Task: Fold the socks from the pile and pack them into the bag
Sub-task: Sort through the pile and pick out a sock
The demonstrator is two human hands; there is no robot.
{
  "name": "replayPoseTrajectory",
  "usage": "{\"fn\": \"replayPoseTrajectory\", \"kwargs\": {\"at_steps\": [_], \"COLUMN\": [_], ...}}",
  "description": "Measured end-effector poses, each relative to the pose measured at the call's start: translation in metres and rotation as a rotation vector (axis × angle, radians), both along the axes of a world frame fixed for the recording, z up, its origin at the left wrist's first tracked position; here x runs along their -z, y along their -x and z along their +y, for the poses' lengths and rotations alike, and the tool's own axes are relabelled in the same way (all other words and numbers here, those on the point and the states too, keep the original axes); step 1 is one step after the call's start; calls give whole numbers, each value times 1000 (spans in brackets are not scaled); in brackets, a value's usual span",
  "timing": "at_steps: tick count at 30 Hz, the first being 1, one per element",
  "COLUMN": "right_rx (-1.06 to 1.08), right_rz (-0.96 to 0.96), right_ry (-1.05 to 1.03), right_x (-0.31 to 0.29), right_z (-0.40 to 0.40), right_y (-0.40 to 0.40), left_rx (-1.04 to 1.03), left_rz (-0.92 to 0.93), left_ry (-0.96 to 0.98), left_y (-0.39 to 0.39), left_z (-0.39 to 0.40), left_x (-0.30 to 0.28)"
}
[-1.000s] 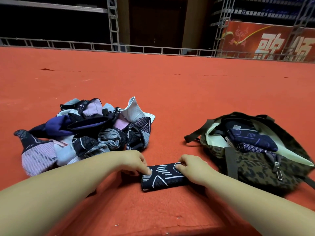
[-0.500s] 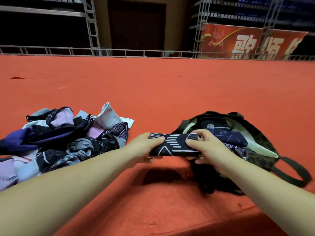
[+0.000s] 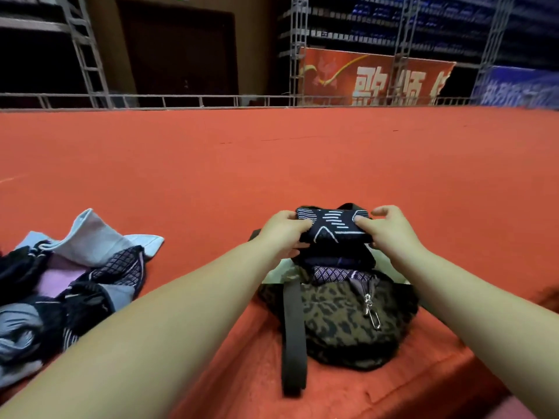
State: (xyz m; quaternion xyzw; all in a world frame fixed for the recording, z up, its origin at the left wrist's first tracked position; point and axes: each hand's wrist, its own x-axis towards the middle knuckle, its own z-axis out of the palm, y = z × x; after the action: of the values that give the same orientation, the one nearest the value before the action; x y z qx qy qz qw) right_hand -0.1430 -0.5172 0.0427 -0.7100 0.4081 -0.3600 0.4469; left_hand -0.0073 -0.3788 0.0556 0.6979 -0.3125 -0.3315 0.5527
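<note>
Red carpet (image 3: 302, 164) stretches out to a metal railing (image 3: 211, 101), with dark shelving and a red banner (image 3: 375, 77) behind. Folded sock (image 3: 332, 226), dark with pale line pattern, sits between my hands right above the open mouth of the leopard-print bag (image 3: 341, 322), which already has a few folded socks (image 3: 338, 267) stacked in it. My left hand (image 3: 282, 234) pinches the sock's left end, thumb on top, fingers curled under. My right hand (image 3: 390, 229) grips the right end with the thumb pressing the top face; index finger is lifted and loose, so that side is a partly open pinch, not a full wrap. Sock pile (image 3: 69, 279) lies on the carpet to my left, well apart from the bag, plenty still unfolded. To do this step well I'd keep the fold flat and level, lower it straight onto the stack inside, and let go only once it rests there so it doesn't spring open; watch the strap (image 3: 293, 337) and zipper pull (image 3: 372, 309) at the front edge
</note>
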Motion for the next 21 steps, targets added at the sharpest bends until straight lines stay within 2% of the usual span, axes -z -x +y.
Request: {"fn": "replayPoseTrajectory", "kwargs": {"at_steps": [3, 6, 8, 12, 16, 18, 21], "right_rx": [-56, -84, -81, -206, -282, -294, -240], "right_rz": [154, 154, 184, 524, 492, 511, 483], "right_ry": [116, 152, 230, 530, 382, 332, 393], "right_x": [10, 11, 11, 24, 22, 13, -3], "right_z": [-15, -28, -37, -40, -34, -29, -15], "right_y": [-17, -30, -34, -38, -35, -29, -22], "left_rx": [-88, -131, -131, -123, -102, -97, -58], "left_rz": [-218, -433, -485, -489, -422, -293, -151], "left_ry": [-74, -166, -214, -323, -376, -322, -206], "left_y": [-12, -20, -24, -26, -28, -29, -30], "left_z": [-15, -23, -30, -41, -39, -33, -11], "left_x": [14, 22, 28, 42, 40, 35, 26]}}
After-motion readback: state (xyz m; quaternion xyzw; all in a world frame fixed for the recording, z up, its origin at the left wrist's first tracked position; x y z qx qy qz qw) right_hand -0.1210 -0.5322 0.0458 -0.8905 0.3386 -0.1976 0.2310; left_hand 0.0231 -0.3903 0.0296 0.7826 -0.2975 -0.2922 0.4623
